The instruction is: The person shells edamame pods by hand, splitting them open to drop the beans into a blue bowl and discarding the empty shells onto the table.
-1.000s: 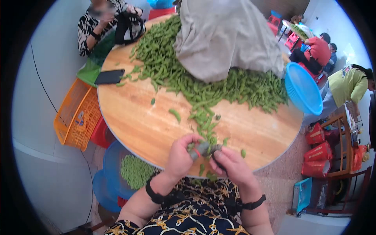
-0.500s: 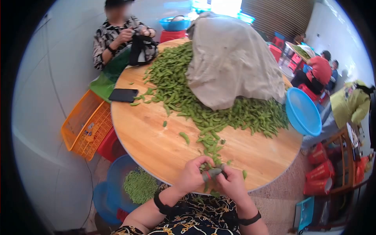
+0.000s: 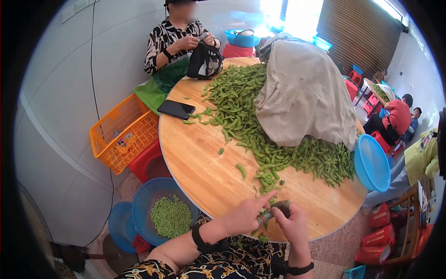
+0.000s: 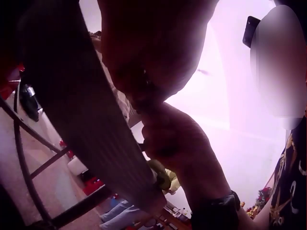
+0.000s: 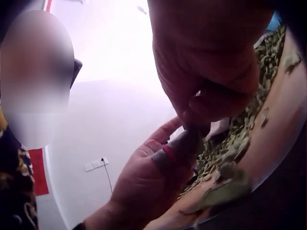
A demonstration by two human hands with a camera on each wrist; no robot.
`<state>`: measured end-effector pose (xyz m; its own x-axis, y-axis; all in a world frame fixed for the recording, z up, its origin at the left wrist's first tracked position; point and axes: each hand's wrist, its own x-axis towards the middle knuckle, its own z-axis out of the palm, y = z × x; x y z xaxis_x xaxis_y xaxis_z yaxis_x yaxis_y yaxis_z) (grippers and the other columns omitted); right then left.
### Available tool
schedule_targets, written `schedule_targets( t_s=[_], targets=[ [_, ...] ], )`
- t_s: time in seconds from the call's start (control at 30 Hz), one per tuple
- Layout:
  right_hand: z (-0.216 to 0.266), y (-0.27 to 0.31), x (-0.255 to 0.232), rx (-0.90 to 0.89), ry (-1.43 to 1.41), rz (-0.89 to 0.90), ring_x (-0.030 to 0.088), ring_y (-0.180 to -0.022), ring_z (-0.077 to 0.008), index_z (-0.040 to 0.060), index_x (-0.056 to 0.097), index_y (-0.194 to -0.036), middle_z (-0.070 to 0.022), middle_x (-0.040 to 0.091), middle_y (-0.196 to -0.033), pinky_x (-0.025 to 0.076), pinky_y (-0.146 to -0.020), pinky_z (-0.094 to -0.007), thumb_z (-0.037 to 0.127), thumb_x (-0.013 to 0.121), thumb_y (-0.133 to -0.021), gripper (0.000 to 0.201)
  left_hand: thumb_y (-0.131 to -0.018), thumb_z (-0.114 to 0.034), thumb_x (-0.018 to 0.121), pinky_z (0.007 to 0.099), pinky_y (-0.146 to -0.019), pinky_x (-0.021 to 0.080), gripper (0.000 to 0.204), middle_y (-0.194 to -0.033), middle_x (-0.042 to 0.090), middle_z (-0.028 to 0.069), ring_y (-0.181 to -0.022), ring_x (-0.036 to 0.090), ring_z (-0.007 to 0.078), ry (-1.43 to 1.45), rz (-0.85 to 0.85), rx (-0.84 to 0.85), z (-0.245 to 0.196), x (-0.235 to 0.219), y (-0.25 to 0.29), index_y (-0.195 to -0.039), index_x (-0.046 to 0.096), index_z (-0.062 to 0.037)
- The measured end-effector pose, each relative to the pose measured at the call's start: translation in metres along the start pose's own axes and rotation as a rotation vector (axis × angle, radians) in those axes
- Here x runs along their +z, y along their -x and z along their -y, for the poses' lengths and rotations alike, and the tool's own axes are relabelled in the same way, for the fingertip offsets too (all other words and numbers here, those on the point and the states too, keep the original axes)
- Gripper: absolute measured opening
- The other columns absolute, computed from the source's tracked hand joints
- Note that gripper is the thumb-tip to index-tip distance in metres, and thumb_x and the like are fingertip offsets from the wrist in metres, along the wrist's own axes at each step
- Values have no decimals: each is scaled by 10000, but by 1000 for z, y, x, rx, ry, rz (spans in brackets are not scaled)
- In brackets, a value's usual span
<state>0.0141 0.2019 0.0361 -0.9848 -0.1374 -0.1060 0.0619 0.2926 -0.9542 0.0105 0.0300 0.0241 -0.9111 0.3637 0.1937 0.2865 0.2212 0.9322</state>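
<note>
Over the near edge of the round wooden table (image 3: 200, 153), my hands meet. My left hand (image 3: 244, 215) points its index finger straight out; its thumb wears a grey cover (image 5: 173, 152) with a red band. My right hand (image 3: 295, 224) curls its thumb and fingers at the tip of that cover, beside a dark covering (image 3: 281, 206) at its fingertips. Whatever lies between the fingertips is hidden, so I cannot tell what they hold. Beyond them, loose green soybean pods (image 3: 267, 179) trail from a large heap of pods (image 3: 237, 95) under a grey cloth (image 3: 306, 95).
A blue sieve (image 3: 372, 163) leans at the table's right edge; a black phone (image 3: 176, 109) lies left. Below left stands a blue basin (image 3: 138, 204) with shelled beans, near an orange crate (image 3: 139, 151). A person (image 3: 179, 44) sits across with a black bag (image 3: 205, 61).
The head view has swung up and left, so the table and hands appear lower and further right. My left index finger has straightened; it was bent near the pods before.
</note>
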Motion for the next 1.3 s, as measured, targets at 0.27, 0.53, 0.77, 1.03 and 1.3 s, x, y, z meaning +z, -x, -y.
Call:
schedule_targets(
  t_s=[0.27, 0.53, 0.77, 1.03, 1.3],
  targets=[
    [-8, 12, 13, 342, -1225, 269, 328, -377, -38, 53, 515, -779, 31, 419, -529, 241, -346, -177, 82, 554, -841, 79, -685, 67, 615, 294, -647, 487, 400, -886, 606, 103, -759, 606, 246, -15, 51, 431, 10, -8, 10, -1060, 622, -74],
    [6, 27, -29, 54, -329, 545, 452, -541, -14, -16, 604, -1027, 34, 552, -680, 346, -478, -164, 68, 581, -811, 233, -835, -16, 478, 155, -577, 399, 157, -849, 568, -4, -732, 516, 59, 367, -778, 38, 28, -52, 66, -971, 544, -59],
    [-14, 5, -21, 21, 167, -95, 467, -540, -47, 23, 623, -998, 17, 525, -624, 365, -487, -193, 107, 603, -807, 209, -828, -63, 554, 333, -827, 433, 156, -1024, 614, 75, -939, 566, 207, -619, -490, -609, 111, -144, 164, -954, 635, -17],
    [-14, -10, -1, -238, 792, -31, 594, -639, -340, 36, 560, -831, -168, 602, -670, 470, -569, -418, 171, 636, -760, 170, -765, -2, 593, 314, -826, 451, 221, -976, 618, 110, -902, 591, 247, -677, -584, -235, 27, -115, 109, -980, 636, -27],
    [-10, 4, -6, -246, 361, -38, 573, -533, -193, 11, 601, -818, -102, 595, -614, 435, -505, -298, 127, 662, -772, 139, -831, -72, 618, 174, -687, 433, 340, -879, 568, -5, -797, 526, 52, 486, -101, -287, 5, -7, 31, -1158, 545, -15]
  ],
)
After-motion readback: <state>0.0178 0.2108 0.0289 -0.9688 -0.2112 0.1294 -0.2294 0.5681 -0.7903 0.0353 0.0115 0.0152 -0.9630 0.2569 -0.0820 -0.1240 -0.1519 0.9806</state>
